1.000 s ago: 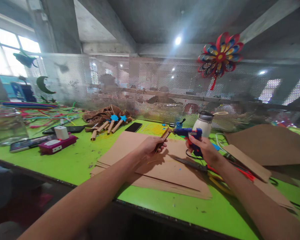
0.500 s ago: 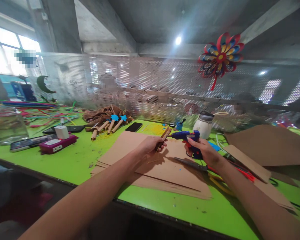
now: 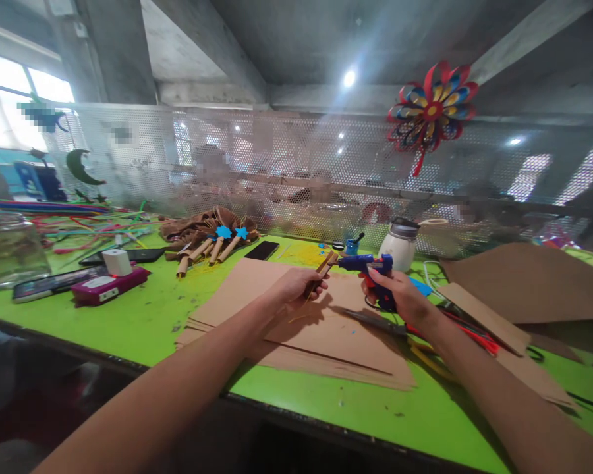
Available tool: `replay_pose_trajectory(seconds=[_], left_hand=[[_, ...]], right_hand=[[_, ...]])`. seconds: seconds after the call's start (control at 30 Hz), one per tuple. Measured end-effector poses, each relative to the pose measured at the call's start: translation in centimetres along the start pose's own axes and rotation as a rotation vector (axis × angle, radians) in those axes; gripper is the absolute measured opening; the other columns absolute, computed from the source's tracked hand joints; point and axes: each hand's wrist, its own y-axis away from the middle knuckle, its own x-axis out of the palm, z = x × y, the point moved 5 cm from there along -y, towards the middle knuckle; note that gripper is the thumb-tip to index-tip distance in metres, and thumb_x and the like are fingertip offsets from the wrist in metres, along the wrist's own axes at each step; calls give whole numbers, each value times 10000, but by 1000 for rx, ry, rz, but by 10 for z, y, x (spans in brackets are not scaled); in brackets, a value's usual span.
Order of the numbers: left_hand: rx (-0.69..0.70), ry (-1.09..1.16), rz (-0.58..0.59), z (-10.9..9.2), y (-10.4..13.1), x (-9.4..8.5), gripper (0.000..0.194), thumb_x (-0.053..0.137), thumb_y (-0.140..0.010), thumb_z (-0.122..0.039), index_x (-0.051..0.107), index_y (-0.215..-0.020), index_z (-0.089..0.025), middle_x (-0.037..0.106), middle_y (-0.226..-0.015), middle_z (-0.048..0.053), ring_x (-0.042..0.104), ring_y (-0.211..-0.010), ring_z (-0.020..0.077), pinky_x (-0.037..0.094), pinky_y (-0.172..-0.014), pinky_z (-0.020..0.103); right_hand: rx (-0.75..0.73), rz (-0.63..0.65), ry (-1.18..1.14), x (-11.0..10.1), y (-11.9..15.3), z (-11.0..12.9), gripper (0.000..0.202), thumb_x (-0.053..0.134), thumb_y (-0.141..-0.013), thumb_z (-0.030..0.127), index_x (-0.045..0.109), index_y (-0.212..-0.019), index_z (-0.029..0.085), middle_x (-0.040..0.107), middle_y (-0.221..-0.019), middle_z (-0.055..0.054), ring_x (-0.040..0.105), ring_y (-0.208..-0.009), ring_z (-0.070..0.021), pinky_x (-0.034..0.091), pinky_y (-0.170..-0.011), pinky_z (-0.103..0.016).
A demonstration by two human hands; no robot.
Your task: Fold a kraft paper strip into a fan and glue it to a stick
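Left hand point(image 3: 301, 288): fingers closed on brown strip point(image 3: 327, 263), over paper point(image 3: 242, 289).
Right hand point(image 3: 401, 291): fingers wrapped round glue gun point(image 3: 366, 263), tip by strip.
Jar point(image 3: 12, 253): see-through, insides too blurry.
Bottle point(image 3: 398, 247): lid on, insides hidden.
Blue pot point(image 3: 351, 248): dark stick point(image 3: 360, 237) pokes out.

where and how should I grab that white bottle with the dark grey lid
Probably by the dark grey lid, from above: the white bottle stands upright, while the blue glue gun in your right hand crowds its lower front.
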Motion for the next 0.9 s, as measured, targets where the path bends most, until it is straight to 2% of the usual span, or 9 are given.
replay_pose_trajectory(seconds=[0.17,0.37,0.53,0.7,0.9], left_hand=[[9,35,27,0,0,0,122,418,-801,-65,539,-787,-72,514,-602,17,380,-436,35,295,-424,158],[-10,52,2,-1,1,-1,144,405,-797,-54,548,-814,-65,511,-598,18,392,-450,43,305,-427,158],[-5,43,-17,-2,1,-2,149,396,-779,-29,541,-791,-57,524,-614,37,428,-475,51,304,-426,156],[-6,43,13,0,1,1,162,383,-774,-17,536,-813,-52,533,-626,41,418,-455,46,336,-443,158],[-1,126,35,2,-3,-4,156,402,-745,-19,546,-792,-55,548,-643,54,436,-469,53,354,-448,157]], right_hand=[[14,49,52,7,4,3,299,541,-808,427,578,-795,131,547,-643,-29,479,-514,-109,346,-469,-242],[26,77,73,11,5,4,300,551,-801,425,570,-821,126,546,-647,-32,480,-512,-111,338,-472,-250],[6,38,37,4,3,2,285,550,-809,414,581,-807,131,553,-648,-25,479,-522,-108,353,-485,-247],[-13,-20,1,-4,0,1,265,572,-797,407,573,-771,143,574,-684,-27,493,-525,-108,369,-491,-247],[-10,54,94,5,2,4,287,545,-815,416,575,-761,136,562,-643,-22,486,-513,-104,354,-491,-248]])
